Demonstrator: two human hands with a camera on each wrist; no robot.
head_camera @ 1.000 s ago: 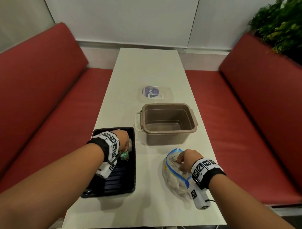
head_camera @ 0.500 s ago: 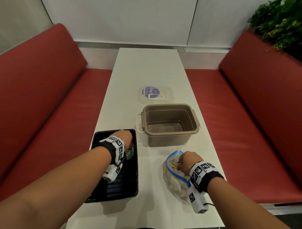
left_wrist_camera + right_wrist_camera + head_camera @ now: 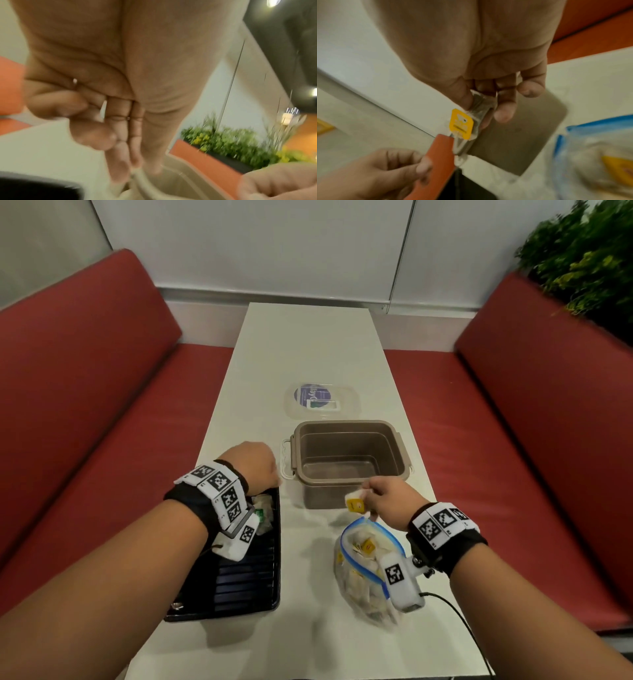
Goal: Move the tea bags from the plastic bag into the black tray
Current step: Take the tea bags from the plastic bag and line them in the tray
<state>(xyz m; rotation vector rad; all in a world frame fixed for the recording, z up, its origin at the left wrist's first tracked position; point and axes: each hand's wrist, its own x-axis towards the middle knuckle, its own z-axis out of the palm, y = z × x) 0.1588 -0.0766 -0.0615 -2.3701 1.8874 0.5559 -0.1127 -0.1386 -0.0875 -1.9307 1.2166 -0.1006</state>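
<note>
The black tray [image 3: 246, 583] lies at the table's near left, with a few tea bags [image 3: 263, 513] at its far end, one with a green tag. My left hand [image 3: 272, 475] hovers over that far end, fingers relaxed and holding nothing [image 3: 120, 148]. The clear plastic bag [image 3: 363, 573] with a blue zip rim lies open at the near right, with several tea bags in it. My right hand [image 3: 368, 493] is just above the bag's mouth and pinches a tea bag [image 3: 471, 121] with a yellow tag [image 3: 356, 504].
A brown plastic container [image 3: 346, 453] stands open just beyond both hands, and its clear lid [image 3: 322, 402] lies farther back. Red benches [image 3: 102, 440] flank the narrow white table [image 3: 308, 344]. A plant [image 3: 582, 268] is at the far right. A cable [image 3: 455, 614] trails from my right wrist.
My right hand has come up out of the plastic bag with a yellow-tagged tea bag. My left hand has let go of the green-tagged tea bag in the tray and lifted away.
</note>
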